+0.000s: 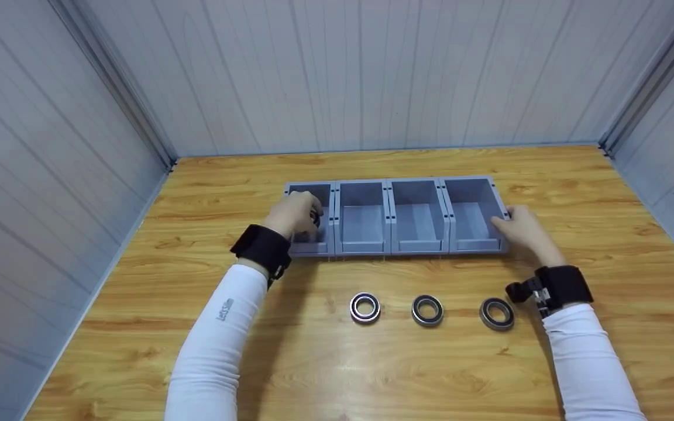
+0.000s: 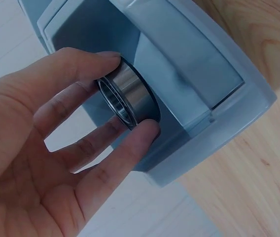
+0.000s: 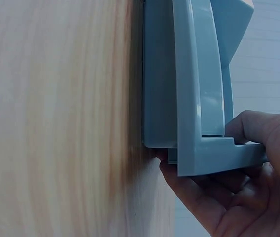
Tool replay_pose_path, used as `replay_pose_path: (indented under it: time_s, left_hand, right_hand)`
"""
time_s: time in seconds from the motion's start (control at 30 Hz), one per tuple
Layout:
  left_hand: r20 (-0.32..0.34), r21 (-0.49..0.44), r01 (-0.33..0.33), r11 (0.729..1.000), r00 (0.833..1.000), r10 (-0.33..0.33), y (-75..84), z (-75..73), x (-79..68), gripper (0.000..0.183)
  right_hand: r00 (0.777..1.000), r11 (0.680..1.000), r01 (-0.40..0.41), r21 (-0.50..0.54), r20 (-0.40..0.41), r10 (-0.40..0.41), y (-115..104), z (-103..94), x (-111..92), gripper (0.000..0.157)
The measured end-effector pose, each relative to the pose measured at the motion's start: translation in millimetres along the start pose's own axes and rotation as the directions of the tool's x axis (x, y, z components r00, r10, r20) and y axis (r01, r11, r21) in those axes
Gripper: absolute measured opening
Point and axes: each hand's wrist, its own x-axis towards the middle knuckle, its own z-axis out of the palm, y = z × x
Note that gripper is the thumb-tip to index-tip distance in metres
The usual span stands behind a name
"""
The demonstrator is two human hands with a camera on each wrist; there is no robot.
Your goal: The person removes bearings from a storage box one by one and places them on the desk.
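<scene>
My left hand (image 1: 297,215) pinches a ball bearing (image 2: 130,94) between thumb and fingers, over the leftmost bin (image 1: 310,248) of a row of joined grey bins. In the left wrist view the bearing's shiny steel outer ring faces up, just inside the bin's mouth. My right hand (image 1: 522,229) grips the outer side wall of the rightmost bin (image 3: 209,89), thumb over the rim and fingers underneath and along the outside. Three more bearings lie flat on the table in front of the bins: a left one (image 1: 365,307), a middle one (image 1: 427,310) and a right one (image 1: 497,314).
Two middle bins, one (image 1: 363,225) beside the other (image 1: 416,225), stand between those at the ends. The wood-grain table (image 1: 337,362) is bounded by a pale back wall (image 1: 337,76) and side walls. Near the right bearing is the right wrist's camera strap (image 1: 568,286).
</scene>
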Motion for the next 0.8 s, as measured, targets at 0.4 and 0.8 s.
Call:
replay_pose_path:
  time_s: [0.4,0.8]
  left_hand:
    - [0.006,-0.059,0.033,0.998,0.999,-0.033,1.3,-5.3,-4.8,0.046]
    - [-0.012,-0.015,-0.007,1.0,1.0,0.006,4.6,-11.5,-6.5,0.043]
  right_hand:
    - [1.0,1.0,-0.003,0.0,0.005,0.003,1.3,1.2,0.2,0.043]
    - [0.999,0.999,-0.04,-0.007,0.014,0.041,1.7,-1.0,0.7,0.047]
